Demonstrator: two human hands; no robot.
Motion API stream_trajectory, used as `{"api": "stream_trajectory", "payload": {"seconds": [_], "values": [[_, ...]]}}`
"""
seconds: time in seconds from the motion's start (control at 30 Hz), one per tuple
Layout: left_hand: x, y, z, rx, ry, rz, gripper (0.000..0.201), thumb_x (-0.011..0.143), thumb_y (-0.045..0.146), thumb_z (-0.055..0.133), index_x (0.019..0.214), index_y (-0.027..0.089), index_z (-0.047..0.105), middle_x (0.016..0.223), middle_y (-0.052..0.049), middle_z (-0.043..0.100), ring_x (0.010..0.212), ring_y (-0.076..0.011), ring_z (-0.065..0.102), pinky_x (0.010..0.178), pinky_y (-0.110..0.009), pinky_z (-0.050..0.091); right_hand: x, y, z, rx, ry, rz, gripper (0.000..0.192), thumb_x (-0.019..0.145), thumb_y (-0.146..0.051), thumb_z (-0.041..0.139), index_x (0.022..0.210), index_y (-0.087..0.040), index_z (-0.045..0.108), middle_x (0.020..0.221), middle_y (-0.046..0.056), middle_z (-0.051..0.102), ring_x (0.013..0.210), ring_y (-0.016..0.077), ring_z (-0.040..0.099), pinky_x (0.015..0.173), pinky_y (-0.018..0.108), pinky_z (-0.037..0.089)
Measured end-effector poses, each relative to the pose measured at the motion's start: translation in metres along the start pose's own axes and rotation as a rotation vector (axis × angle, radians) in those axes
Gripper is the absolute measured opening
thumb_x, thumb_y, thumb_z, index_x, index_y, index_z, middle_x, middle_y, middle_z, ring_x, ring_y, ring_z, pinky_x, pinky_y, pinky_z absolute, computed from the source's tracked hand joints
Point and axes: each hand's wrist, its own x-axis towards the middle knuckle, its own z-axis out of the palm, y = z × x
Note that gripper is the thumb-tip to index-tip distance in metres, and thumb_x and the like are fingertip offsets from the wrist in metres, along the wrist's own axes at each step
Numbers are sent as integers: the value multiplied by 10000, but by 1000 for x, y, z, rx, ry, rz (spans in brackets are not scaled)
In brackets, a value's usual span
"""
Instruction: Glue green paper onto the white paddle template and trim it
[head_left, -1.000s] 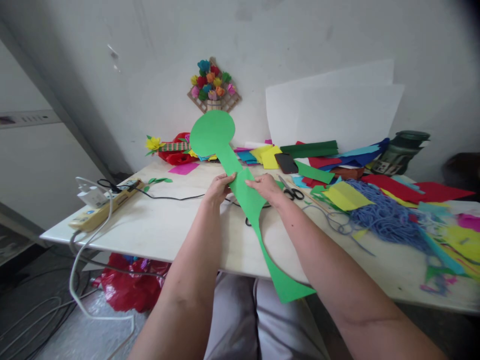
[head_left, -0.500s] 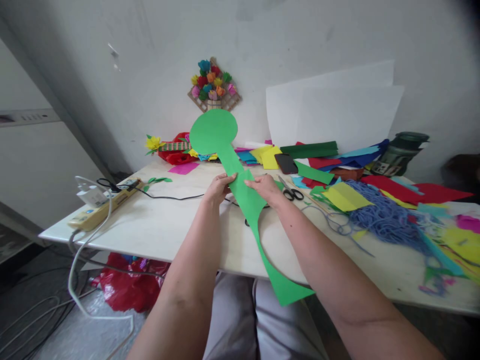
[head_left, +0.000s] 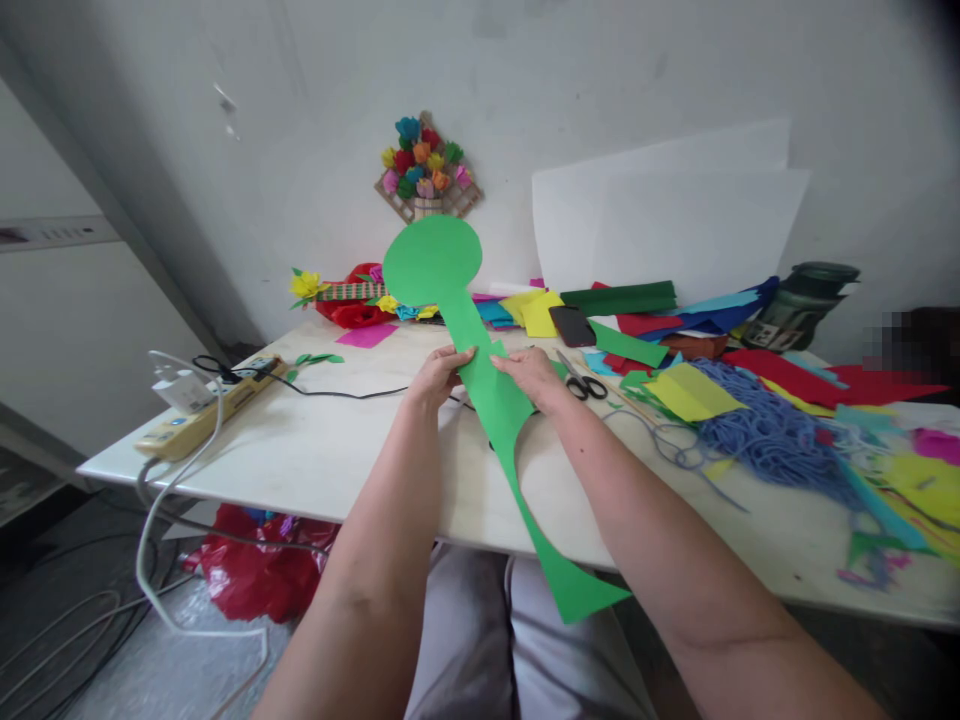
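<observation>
Between both hands, above the white table [head_left: 360,450], is a sheet of green paper [head_left: 433,262] with a rounded end at the top and a curved cut-out along its lower right side. The lower strip of it hangs past the table's front edge over my lap. My left hand [head_left: 441,374] pinches its left edge with thumb and fingers. On the right edge my right hand [head_left: 531,372] pinches it the same way. Black-handled scissors [head_left: 583,384] lie on the table just right of my right hand.
A power strip [head_left: 217,410] with cords sits at the left. Blue yarn [head_left: 772,430], coloured paper pieces [head_left: 694,392] and a dark bottle [head_left: 802,305] crowd the right. A phone [head_left: 572,327] lies behind the scissors. Paper flowers [head_left: 424,165] are against the wall.
The green paper has shifted slightly, its rounded end a little to the right and its lower tip a little down. Both hands keep their hold in nearly the same place.
</observation>
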Motion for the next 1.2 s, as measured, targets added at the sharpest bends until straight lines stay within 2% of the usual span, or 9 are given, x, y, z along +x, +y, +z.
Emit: {"api": "stream_trajectory", "payload": {"seconds": [0.43,0.6,0.87,1.2], "values": [[1,-2,0,14,-64,-4,316,543,267,777,791,98,675,699,-76,681,594,-169,620,583,-260,469,-2,-2,1,-7,64,-5,451,647,-446,572,454,-211,240,426,-67,199,424,71,216,426,246,149],[2,-3,-3,34,-97,3,322,552,273,772,813,106,686,728,-79,689,596,-166,620,594,-259,471,-2,0,1,-19,38,-1,454,643,-474,565,457,-210,245,425,-69,205,421,68,221,424,245,147],[2,-3,-4,52,-122,-2,319,556,281,769,806,98,693,726,-88,689,587,-166,619,594,-258,464,-6,-3,1,64,0,23,404,645,-453,558,463,-206,295,424,-72,231,432,70,234,439,236,169],[0,-4,0,103,-169,-34,302,576,306,759,788,104,689,671,-68,673,538,-141,592,547,-244,457,-5,0,1,152,41,31,392,603,-400,595,461,-202,287,439,-81,227,444,60,218,438,226,154]]}}
